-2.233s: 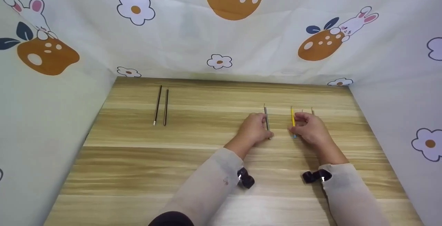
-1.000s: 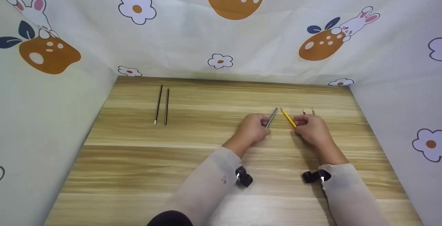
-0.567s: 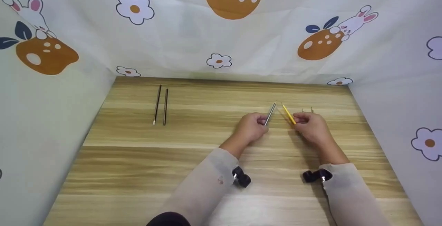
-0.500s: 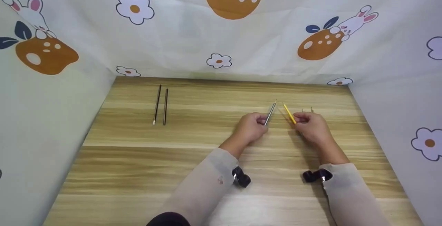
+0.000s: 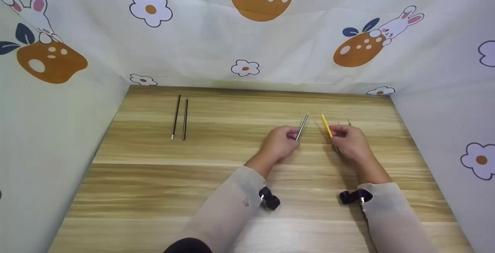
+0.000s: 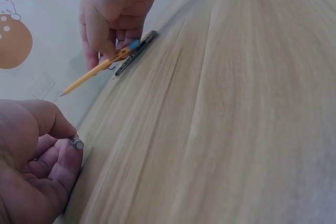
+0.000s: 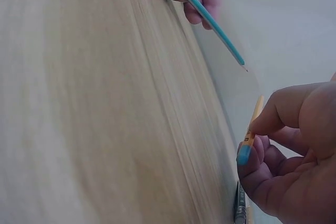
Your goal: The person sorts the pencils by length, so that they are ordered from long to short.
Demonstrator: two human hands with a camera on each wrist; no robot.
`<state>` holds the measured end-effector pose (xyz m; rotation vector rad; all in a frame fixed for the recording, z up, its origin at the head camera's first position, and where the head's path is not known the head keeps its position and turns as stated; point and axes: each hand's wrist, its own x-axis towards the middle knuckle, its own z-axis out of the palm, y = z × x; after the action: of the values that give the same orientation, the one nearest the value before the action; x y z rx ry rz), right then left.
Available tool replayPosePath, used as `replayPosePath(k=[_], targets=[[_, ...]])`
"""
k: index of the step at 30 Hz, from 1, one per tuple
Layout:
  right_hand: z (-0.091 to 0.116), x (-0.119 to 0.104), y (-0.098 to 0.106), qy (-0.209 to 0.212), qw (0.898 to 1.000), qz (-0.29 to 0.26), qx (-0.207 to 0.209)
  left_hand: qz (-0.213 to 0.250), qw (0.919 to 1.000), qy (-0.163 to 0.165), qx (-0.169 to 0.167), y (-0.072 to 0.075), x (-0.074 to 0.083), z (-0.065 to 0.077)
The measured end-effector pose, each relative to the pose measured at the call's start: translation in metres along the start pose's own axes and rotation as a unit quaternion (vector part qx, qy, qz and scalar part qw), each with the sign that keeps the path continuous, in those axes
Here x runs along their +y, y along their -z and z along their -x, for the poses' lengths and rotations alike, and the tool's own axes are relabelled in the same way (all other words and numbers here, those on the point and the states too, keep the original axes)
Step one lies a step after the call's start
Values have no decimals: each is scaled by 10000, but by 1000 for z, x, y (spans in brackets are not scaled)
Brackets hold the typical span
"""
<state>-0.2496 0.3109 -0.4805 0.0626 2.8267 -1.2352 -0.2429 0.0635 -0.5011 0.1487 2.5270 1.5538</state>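
Left-hand fingers (image 6: 51, 116) pinch a teal pencil (image 7: 220, 34), right-hand fingers (image 7: 275, 111) a yellow pencil (image 5: 326, 125).

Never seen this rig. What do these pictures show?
No robot here: a person works bare-handed. The wide picture comes from a head-worn camera looking forward and down; each close-up comes from a wrist camera. The left hand holds a teal pencil, which looks greyer in the wide view; the right hand holds a yellow pencil with a blue end. On the wooden table, two dark pencils lie side by side on the left; more pencils lie by the right hand, partly hidden.
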Motion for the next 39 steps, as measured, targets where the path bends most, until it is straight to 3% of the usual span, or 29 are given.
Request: replayPosePath(k=[19,28,39], targets=[[0,-3,-2,-166,9993,-300,-174,413,9991,22,-53,3,-1,2],[1,-10,-1,-152,9986,-488,-120,1160,9932,-53,102,10,-4,2],[3,-26,-6,-180,9915,-1254,-288,1895,9819,-65,8,22,3,6]])
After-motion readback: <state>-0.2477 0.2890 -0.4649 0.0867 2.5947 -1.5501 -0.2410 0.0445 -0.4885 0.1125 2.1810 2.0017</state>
